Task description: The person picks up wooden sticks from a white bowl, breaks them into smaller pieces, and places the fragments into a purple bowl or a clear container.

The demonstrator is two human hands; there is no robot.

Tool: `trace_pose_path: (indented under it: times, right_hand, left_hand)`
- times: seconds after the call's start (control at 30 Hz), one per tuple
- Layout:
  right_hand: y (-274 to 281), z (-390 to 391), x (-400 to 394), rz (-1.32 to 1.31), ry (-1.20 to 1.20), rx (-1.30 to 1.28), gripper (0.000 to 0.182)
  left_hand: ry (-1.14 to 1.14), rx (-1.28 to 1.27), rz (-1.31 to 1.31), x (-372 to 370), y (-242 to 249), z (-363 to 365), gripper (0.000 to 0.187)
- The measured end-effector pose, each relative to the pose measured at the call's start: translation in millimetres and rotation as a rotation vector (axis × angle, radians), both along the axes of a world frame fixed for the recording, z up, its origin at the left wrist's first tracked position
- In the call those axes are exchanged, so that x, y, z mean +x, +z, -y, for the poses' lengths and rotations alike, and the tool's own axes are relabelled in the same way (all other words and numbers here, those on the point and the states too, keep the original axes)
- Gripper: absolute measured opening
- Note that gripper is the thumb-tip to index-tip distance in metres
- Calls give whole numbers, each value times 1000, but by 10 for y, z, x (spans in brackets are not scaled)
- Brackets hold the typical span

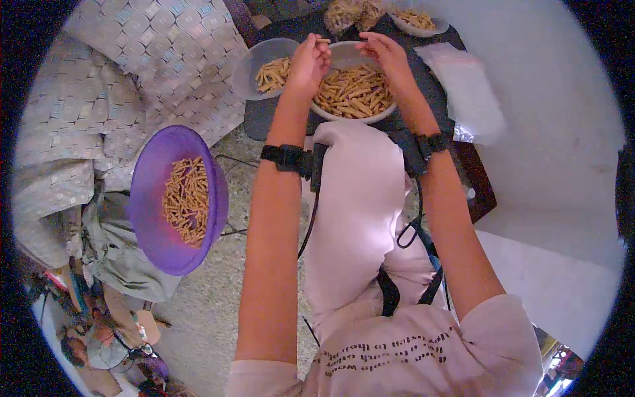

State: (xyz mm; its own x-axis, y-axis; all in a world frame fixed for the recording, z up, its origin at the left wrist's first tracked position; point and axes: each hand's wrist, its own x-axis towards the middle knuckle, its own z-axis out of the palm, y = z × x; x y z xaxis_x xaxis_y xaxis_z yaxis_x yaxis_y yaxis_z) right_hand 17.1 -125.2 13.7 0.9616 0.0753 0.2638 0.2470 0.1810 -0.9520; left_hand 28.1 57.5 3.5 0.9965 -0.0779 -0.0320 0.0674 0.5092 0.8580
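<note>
My left hand is closed, pinching a short tan stick-shaped piece at its fingertips. It is over the gap between a clear plastic bowl and a white bowl. My right hand hovers over the right rim of the white bowl, fingers stretched toward the left hand and apart; I see nothing held in it. Many tan sticks fill the white bowl. A smaller heap of similar sticks lies in the clear bowl.
On the left, a purple basin holds more sticks. Filled clear bags and another small bowl stand at the back of the dark table. White plastic bags lie at the table's right. A patterned sofa is at left.
</note>
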Motion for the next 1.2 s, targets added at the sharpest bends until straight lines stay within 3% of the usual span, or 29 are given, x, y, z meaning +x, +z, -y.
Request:
trace_pose_path:
  times: [0.1,0.27,0.4,0.47,0.57,0.77,0.9,1.1,1.2]
  right_hand:
    - [-26,56,1,-42,-47,177,29]
    - [-122,97,119,-39,-32,264,33]
    - [-120,228,98,-238,145,681,39]
    - [-90,341,53,-315,278,872,45]
    - [-125,304,104,-292,236,664,48]
    - [-37,284,1,-352,194,680,43]
    - [-57,235,30,-290,149,541,40]
    - [-48,155,49,-277,56,531,38]
    - [-116,171,67,-223,62,534,38]
  left_hand:
    - [-49,-334,-60,23,-42,-66,21]
    - [43,-92,-49,-71,13,33,23]
    - [51,-228,-59,-73,5,-4,23]
    - [43,-169,6,-97,4,27,25]
    - [39,-128,39,-95,15,29,29]
    - [57,-108,48,-139,58,56,35]
    - [39,-141,83,-179,84,31,35]
    - [58,97,119,-176,48,93,33]
    - [33,-25,73,-175,86,47,46]
